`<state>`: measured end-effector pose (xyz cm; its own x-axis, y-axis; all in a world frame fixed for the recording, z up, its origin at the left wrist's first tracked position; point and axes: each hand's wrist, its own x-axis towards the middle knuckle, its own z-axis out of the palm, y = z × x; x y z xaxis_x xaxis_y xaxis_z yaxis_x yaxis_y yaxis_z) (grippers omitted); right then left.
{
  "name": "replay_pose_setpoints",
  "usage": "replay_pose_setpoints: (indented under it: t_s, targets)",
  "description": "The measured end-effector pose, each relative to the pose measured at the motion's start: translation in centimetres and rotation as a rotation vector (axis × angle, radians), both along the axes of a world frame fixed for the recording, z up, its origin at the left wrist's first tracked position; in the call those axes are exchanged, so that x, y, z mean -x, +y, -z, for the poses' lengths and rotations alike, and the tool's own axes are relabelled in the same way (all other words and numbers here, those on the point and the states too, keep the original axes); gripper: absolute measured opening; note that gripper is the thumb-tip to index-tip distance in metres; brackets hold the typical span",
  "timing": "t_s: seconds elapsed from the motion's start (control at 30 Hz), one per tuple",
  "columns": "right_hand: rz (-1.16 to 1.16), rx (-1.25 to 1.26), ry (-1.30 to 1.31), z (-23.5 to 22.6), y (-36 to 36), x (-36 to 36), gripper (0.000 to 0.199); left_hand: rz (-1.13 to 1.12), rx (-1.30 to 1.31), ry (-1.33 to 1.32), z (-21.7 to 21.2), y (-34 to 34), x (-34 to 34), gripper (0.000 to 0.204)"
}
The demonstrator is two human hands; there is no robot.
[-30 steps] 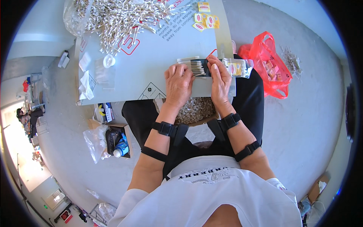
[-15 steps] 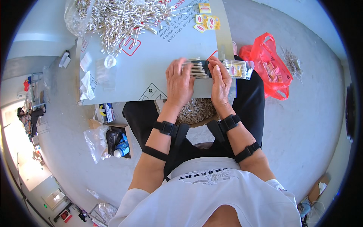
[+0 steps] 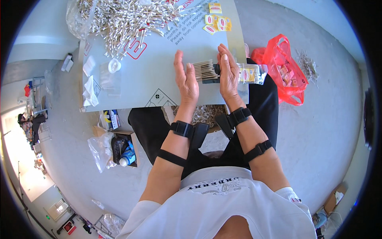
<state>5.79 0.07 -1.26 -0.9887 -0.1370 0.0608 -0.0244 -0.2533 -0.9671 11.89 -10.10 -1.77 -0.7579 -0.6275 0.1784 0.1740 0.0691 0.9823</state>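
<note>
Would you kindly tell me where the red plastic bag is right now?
In the head view the red plastic bag lies on the floor at the person's right, just beyond the board's right edge and the right hand.

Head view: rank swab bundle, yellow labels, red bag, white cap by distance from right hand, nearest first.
1. Swab bundle: under the right hand, touching.
2. Red bag: just to its right.
3. Yellow labels: above, far board edge.
4. White cap: far left.

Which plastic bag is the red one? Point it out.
The red bag lying on the floor to the person's right, beside the board's edge, with small packets inside. The bags by the swab pile and near the box on the left are clear.
</note>
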Motion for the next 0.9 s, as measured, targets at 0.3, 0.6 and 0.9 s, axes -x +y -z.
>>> replay_pose_setpoints:
  t_s: [0.3, 0.6, 0.9]
  targets:
    - [-0.154, 0.161, -0.078, 0.6, -0.2, 0.3, 0.047, -0.014, -0.109, 0.038, -0.1, -1.0, -0.5, 0.044]
    - [-0.141, 0.127, -0.097, 0.3, -0.4, 0.1, 0.042, 0.033, 1.058, -0.267, -2.7, -1.0, -4.1, 0.027]
    - [-0.111, 0.064, -0.056, 0.8, -0.4, 0.3, 0.042, -0.012, 1.044, -0.238, -3.0, -0.6, -3.8, 0.023]
